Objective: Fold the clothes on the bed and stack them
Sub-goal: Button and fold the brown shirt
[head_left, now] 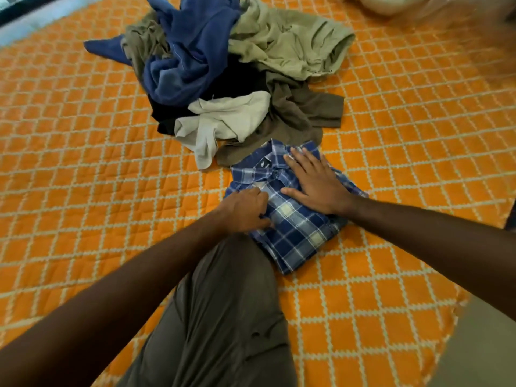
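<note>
A blue and white plaid shirt (296,233) lies folded into a compact rectangle on the orange quilt (83,177), just ahead of my knee. My right hand (315,182) lies flat on its upper right part, fingers straight and spread near the collar. My left hand (245,210) is at the shirt's left edge with its fingers curled into the fabric. Behind the shirt sits a loose pile of unfolded clothes (223,65): blue, olive, black, brown and a pale grey piece.
My bent knee in grey-brown trousers (229,317) fills the lower middle. A pale pillow or bundle (391,4) lies at the far right top. The bed's edge shows at the top left and lower right.
</note>
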